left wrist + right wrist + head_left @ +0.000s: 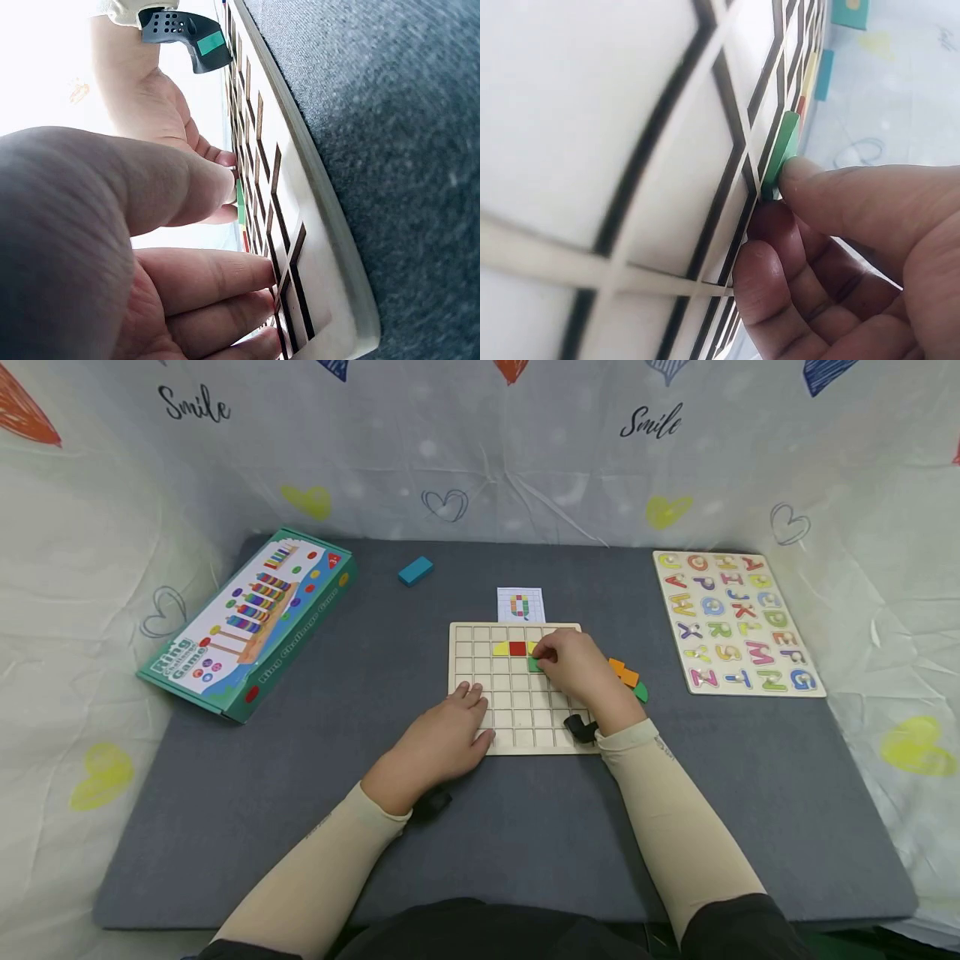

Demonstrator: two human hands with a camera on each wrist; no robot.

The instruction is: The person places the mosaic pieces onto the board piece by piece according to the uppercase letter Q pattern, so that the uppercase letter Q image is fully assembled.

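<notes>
Pale cloth (420, 443), printed with hearts and the word "Smile", is hung behind and along both sides of a grey table (300, 827). At the left a green-edged game box (255, 618) is laid face up, with a blue block (416, 571) left near its far end. At the right an alphabet board (720, 687) is set down, covered with rows of coloured letters.

Between the two, a wooden grid board (516, 722) is placed, and a small patterned card (520, 605) is laid just beyond its far edge. Near that edge a yellow piece (501, 649), a red square (517, 648) and a second yellow piece (532, 647) are lined up in one row.

A green piece (534, 665) is pinched between the thumb and a finger of the right hand (577, 668), on the nearer side of the second yellow piece. It seems to be partly within a cell, though its seating is largely hidden by the fingertips. The left hand (442, 735) is rested on the left part of the grid board, its fingers kept side by side and the thumb held apart.

Beyond the board's right edge, orange pieces (624, 673) and a rounded green piece (641, 692) are grouped beside the right wrist.
</notes>
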